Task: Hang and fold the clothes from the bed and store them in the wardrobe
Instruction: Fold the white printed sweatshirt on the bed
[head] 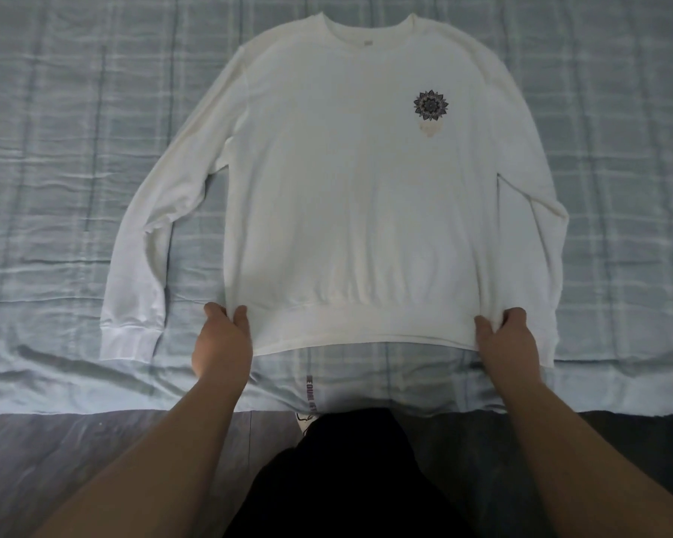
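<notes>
A white long-sleeved sweatshirt [350, 188] with a small dark flower print on the chest lies spread face up on the bed [55, 149], neck away from me. Both sleeves lie down along its sides. My left hand [222, 335] pinches the bottom hem at its left corner. My right hand [506, 339] pinches the hem at the right corner. The hem edge between the hands is stretched straight and slightly lifted off the cover.
The bed is covered with a pale blue checked cover, wrinkled, reaching to the near edge [94, 398]. Grey wooden floor [94, 460] shows below the edge. My dark trousers [346, 479] stand against the bed.
</notes>
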